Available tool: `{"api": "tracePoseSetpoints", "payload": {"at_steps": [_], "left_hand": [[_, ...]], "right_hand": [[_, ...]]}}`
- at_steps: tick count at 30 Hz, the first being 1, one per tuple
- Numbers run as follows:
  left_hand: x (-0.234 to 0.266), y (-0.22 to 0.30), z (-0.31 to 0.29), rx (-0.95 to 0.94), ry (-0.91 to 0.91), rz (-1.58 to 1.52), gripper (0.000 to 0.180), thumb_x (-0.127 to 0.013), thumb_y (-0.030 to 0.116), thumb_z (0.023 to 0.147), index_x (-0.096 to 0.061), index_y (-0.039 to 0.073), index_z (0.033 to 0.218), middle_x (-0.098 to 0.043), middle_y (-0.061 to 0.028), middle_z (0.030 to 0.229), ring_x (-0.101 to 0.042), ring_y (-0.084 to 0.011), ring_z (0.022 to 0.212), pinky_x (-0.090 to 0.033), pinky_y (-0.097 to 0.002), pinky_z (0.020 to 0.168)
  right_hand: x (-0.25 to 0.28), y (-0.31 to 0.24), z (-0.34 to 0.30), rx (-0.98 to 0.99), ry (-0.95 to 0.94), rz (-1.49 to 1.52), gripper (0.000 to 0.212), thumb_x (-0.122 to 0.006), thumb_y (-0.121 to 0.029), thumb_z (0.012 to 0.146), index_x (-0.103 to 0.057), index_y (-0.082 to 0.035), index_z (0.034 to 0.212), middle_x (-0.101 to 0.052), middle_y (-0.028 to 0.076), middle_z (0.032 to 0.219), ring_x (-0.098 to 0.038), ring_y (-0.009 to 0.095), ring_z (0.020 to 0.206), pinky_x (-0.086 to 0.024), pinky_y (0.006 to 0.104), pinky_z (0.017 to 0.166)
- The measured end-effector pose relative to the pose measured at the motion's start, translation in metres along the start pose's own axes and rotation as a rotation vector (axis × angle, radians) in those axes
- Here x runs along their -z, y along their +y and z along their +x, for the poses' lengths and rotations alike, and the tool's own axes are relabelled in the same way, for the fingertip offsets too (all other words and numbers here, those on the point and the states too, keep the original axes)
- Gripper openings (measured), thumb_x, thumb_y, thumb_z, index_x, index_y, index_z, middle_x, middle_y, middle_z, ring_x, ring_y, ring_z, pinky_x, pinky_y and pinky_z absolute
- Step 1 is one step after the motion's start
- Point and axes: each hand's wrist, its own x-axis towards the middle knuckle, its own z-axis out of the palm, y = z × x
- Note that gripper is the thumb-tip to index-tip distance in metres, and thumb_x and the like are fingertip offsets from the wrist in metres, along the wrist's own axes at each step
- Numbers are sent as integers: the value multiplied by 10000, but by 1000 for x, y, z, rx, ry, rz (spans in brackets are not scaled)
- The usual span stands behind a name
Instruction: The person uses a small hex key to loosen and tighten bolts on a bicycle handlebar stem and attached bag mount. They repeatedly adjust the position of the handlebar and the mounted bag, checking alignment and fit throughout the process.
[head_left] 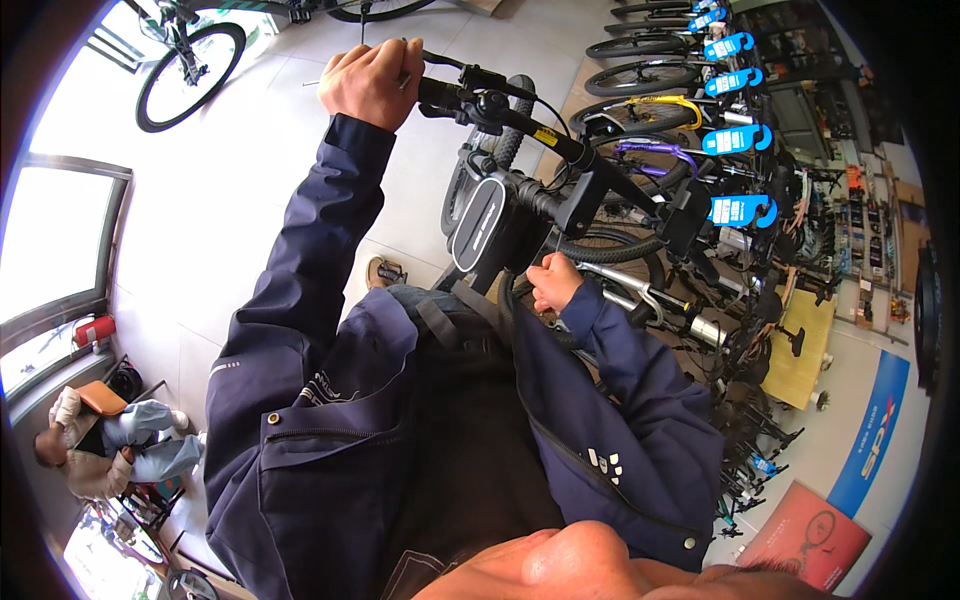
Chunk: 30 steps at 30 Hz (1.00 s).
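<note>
A bicycle's black handlebar (560, 145) crosses the view in front of me, with a brake lever (485, 80) near its left end. My left hand (370, 80) is closed in a fist just beyond that end. Thin dark rod-like ends stick out from its fingers; their kind is too small to tell. Closer to my body, my right hand (553, 282) is closed below the bar, beside the black bag (478, 225) with a pale oval outline. A thin line rises from this fist, but what the fingers hold is hidden. The front tyre (516, 120) shows beyond the bar.
Several parked bicycles (640, 115) with blue tags (737, 138) stand in a row at the right. Another bicycle wheel (190, 78) is at the far left. A person (130, 440) sits at the lower left near a red fire extinguisher (94, 331). Tiled floor (290, 110) lies ahead.
</note>
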Motion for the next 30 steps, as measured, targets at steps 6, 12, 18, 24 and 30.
{"api": "tracePoseSetpoints", "payload": {"at_steps": [6,12,18,24,30], "left_hand": [[0,-4,-1,-46,34,9,347,-708,342,983,-623,144,711,-586,-20,544,-618,-210,532,-519,-327,586],[2,-3,-2,6,-23,19,353,-700,312,976,-564,144,696,-628,-17,586,-639,-238,583,-501,-363,629],[7,-2,-1,18,-81,20,310,-698,289,970,-572,146,725,-613,-23,590,-637,-245,603,-496,-374,635],[9,0,-3,20,-107,20,293,-693,281,982,-607,129,747,-607,-39,593,-635,-249,603,-508,-375,641],[11,1,0,28,-125,-3,321,-697,275,968,-565,131,713,-608,-37,589,-642,-264,617,-493,-398,648]], "right_hand": [[12,-30,-12,-165,-133,71,257,-559,-2,898,-347,-131,831,-290,-42,654,-296,54,483,-264,289,412],[13,-26,-13,-134,-140,107,255,-619,-94,985,-378,-133,913,-366,-28,707,-342,60,514,-321,277,444],[23,19,19,201,-152,110,251,-565,-321,1077,-590,-76,1025,-642,13,836,-664,133,707,-600,329,633],[29,30,44,437,168,276,313,-614,-350,1054,-685,-50,1106,-701,15,889,-671,101,722,-583,274,644],[22,24,41,477,268,235,351,-645,-364,1035,-696,-21,986,-685,17,816,-594,64,612,-440,228,495]]}}
